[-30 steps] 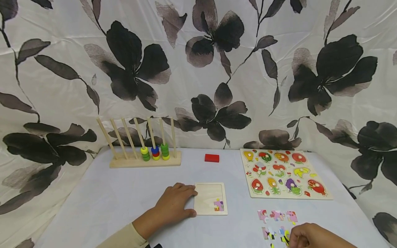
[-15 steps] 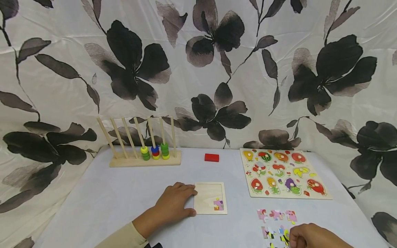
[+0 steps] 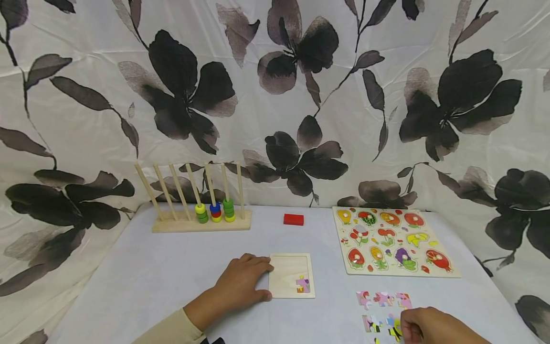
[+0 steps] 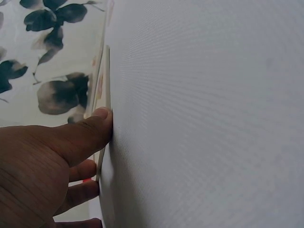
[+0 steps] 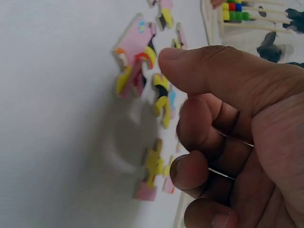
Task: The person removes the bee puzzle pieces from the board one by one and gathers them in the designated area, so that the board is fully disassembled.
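A small square wooden puzzle tray (image 3: 283, 274) lies mid-table with one pink jigsaw piece (image 3: 302, 285) in its lower right corner. My left hand (image 3: 240, 282) rests at the tray's left side, thumb and fingertips against its edge; the left wrist view also shows the thumb (image 4: 95, 124) at that edge. Several loose jigsaw pieces (image 3: 384, 298), pink, yellow and black, are spread on the right. Over their right side hovers my right hand (image 3: 434, 325), fingers loosely bent. In the right wrist view, nothing shows between thumb and fingers, and a pink piece (image 5: 135, 40) lies past the thumb tip.
A wooden peg rack (image 3: 202, 227) with coloured rings stands at the back left. Beside it lies a red block (image 3: 293, 220). A fruit puzzle board (image 3: 399, 274) occupies the back right, in front of a floral cloth (image 3: 365, 28). White cloth (image 3: 172, 267) covers the table.
My right hand has shifted slightly upward in the head view, covering a yellow bit of a piece that showed earlier. My left hand and the tray have stayed in place.
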Motion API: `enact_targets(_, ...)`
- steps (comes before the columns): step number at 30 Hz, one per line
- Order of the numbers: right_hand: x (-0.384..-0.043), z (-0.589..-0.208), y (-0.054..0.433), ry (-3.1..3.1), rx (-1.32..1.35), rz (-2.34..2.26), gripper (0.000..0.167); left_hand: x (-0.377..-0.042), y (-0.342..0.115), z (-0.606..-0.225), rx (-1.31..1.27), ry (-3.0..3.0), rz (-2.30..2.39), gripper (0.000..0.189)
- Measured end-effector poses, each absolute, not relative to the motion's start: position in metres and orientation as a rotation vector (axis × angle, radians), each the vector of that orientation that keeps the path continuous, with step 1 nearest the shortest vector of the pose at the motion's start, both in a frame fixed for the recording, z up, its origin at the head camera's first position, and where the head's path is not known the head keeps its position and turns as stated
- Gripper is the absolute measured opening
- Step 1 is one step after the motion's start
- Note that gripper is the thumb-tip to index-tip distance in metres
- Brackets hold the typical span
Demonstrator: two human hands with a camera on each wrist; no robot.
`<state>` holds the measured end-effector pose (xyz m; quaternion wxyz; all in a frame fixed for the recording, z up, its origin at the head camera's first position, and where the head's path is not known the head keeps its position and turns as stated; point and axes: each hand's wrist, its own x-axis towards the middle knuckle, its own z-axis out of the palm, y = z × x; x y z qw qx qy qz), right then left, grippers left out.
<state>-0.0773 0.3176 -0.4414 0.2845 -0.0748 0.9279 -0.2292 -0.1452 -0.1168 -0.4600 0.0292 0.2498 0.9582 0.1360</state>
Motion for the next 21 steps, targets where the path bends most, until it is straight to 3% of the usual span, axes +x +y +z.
enact_targets(6,-0.089,-0.424,0.293,2.604,-0.17,-0.547,0.029,-0.145,-0.117,-0.46,0.77,2.952,0.418,0.059)
enact_targets(16,-0.112,-0.414,0.26,2.766,-0.523,-0.615,0.019,-0.145,-0.117,-0.46,0.766,2.936,0.425,0.059)
enact_targets(21,-0.123,-0.414,0.238,2.802,-0.574,-0.607,0.024,-0.145,-0.116,-0.458,0.764,2.943,0.417,0.059)
